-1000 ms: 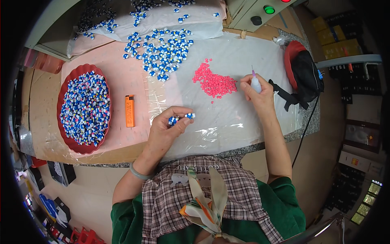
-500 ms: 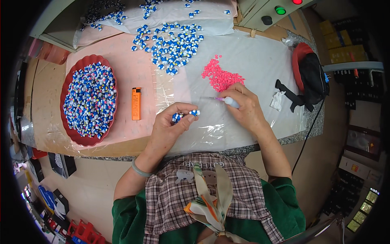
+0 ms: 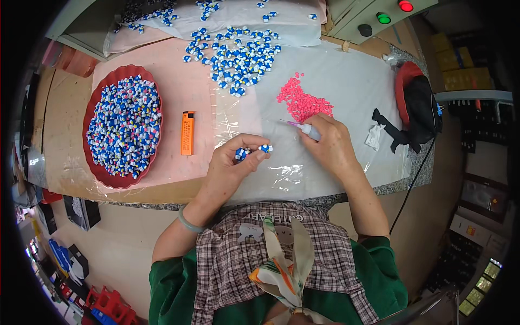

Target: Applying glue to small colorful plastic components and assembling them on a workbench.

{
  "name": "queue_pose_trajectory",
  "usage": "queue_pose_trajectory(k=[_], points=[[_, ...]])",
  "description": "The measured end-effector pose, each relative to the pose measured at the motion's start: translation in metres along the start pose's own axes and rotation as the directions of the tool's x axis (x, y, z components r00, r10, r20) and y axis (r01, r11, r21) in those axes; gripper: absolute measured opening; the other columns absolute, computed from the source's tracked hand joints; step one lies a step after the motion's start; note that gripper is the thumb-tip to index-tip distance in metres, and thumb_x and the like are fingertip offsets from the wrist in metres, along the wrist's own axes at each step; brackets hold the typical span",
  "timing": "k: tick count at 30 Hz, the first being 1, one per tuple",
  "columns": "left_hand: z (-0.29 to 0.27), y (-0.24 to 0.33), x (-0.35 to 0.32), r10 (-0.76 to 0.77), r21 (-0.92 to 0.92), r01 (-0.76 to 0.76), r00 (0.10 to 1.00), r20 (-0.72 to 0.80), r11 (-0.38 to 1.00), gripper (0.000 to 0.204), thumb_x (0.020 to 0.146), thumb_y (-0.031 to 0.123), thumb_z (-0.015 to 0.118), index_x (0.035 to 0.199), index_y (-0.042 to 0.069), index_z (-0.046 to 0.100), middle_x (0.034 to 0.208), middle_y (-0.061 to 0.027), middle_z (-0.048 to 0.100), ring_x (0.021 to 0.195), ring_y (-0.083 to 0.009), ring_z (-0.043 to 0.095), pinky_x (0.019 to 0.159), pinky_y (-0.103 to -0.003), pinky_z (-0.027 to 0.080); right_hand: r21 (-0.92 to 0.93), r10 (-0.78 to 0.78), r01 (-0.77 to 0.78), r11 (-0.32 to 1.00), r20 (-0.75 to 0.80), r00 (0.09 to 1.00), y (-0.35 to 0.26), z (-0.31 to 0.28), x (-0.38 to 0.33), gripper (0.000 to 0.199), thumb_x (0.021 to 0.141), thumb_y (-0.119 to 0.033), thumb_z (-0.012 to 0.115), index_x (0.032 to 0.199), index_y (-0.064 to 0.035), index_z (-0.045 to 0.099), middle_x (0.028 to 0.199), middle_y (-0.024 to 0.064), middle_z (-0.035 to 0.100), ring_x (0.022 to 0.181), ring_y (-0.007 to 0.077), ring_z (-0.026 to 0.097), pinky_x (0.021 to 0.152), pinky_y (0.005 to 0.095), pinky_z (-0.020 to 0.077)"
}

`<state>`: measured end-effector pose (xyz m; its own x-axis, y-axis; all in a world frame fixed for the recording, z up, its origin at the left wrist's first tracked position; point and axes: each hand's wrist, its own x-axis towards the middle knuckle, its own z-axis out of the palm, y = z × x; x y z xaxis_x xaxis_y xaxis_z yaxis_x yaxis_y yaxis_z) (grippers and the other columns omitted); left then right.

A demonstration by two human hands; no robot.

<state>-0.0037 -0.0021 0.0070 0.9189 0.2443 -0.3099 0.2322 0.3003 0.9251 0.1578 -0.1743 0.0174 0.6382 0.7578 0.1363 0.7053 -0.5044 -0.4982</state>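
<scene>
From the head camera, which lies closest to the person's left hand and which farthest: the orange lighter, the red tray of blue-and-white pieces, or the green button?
From the left hand:
1. Orange lighter, just to its left on the pink sheet.
2. Red tray, farther left, heaped with pieces.
3. Green button, far off on the box at the upper right.

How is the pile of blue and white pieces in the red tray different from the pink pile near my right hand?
The blue and white pieces fill a red tray, heaped deep; the pink pieces lie loose on the clear plastic sheet, a thin scatter. The tray pile is far larger, and each of its pieces looks bigger and two-coloured, while the pink ones are tiny and plain. Both are heaps of small parts on the worktable.
</scene>
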Motion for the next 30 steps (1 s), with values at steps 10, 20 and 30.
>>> queue_pose_trajectory(k=[10, 20, 30], points=[[-0.0001, -0.0014, 0.0000, 0.007, -0.047, -0.006, 1.000, 0.009, 0.999, 0.020, 0.090, 0.009, 0.065, 0.109, 0.003, 0.065, 0.087, 0.0002, 0.064, 0.068, -0.0022, 0.048, 0.059, -0.017, 0.041, 0.009, 0.005, -0.004, 1.000, -0.032, 0.999, 0.0024, 0.0005, -0.0033, 0.019, 0.072, -0.005, 0.075, 0.085, 0.0009, 0.063, 0.082, 0.0136, 0.064, 0.072, 0.0321, 0.063, 0.065, 0.0375, 0.0504], [0.0004, -0.0014, -0.0001, 0.011, -0.064, -0.010, 1.000, 0.014, 0.998, 0.019, 0.091, 0.009, 0.063, 0.109, 0.003, 0.064, 0.086, -0.0004, 0.064, 0.068, -0.0030, 0.050, 0.059, -0.018, 0.042, 0.021, 0.013, -0.013, 1.000, -0.027, 1.000, 0.0036, -0.0014, -0.0057, 0.019, 0.072, -0.005, 0.075, 0.086, 0.0009, 0.064, 0.082, 0.0131, 0.064, 0.073, 0.0316, 0.064, 0.066, 0.0365, 0.0511], [0.0029, -0.0012, 0.0004, -0.001, -0.051, 0.003, 1.000, 0.029, 0.999, 0.022, 0.091, 0.008, 0.062, 0.113, 0.003, 0.063, 0.089, -0.0042, 0.066, 0.067, -0.0039, 0.051, 0.058, -0.018, 0.043, 0.257, 0.095, -0.100, 0.961, 0.032, 0.995, 0.0084, -0.0012, -0.0086, 0.013, 0.078, -0.004, 0.071, 0.088, 0.0004, 0.063, 0.077, 0.0060, 0.062, 0.070, 0.0210, 0.062, 0.062, 0.0310, 0.0482]])
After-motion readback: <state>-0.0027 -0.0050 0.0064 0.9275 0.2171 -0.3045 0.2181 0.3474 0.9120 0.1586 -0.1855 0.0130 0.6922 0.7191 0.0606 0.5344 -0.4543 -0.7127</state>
